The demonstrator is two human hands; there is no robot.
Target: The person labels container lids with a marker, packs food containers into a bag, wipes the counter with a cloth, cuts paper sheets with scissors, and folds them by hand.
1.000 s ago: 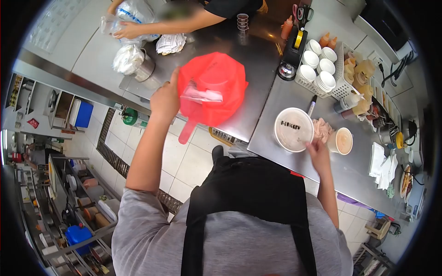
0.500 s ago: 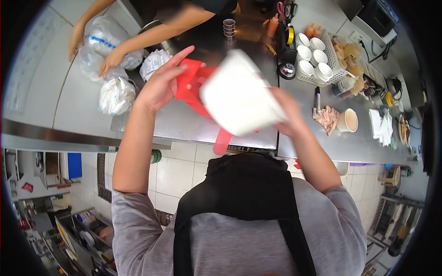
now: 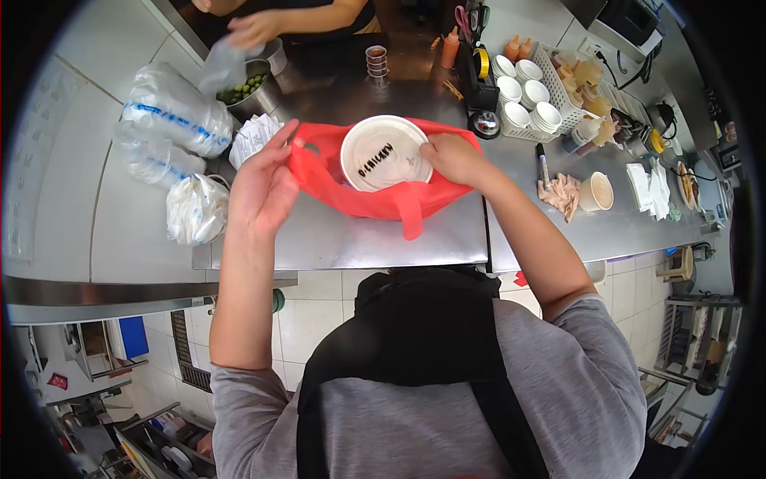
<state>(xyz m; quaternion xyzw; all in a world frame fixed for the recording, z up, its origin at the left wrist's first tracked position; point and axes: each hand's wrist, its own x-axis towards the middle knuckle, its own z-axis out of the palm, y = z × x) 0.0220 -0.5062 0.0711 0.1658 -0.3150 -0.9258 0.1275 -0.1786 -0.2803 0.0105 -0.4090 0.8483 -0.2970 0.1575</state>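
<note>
A white round tub (image 3: pixel 384 152) with black handwriting on its lid sits in the mouth of a red bag (image 3: pixel 351 201). With my right hand (image 3: pixel 456 160) I grip the tub's right rim. The fingers of my left hand (image 3: pixel 266 180) are closed on the bag's left edge. One handle strap of the bag hangs toward me over the steel counter (image 3: pixel 311 243). The red cloth hides the lower part of the tub.
Plastic-wrapped packs (image 3: pixel 171 112) and a white plastic bundle (image 3: pixel 196 209) lie left. Across the counter, a co-worker's hand (image 3: pixel 254 30) is above a pot of green fruit (image 3: pixel 259 89). Stacked sauce cups (image 3: pixel 377 61), white cups (image 3: pixel 533 94) and a crumpled cloth (image 3: pixel 561 195) stand around.
The white tub, tilted and outside before, is now lid-up in the red bag's mouth. The bag has spread wider. The co-worker's hands have moved from the plastic packs to the pot.
</note>
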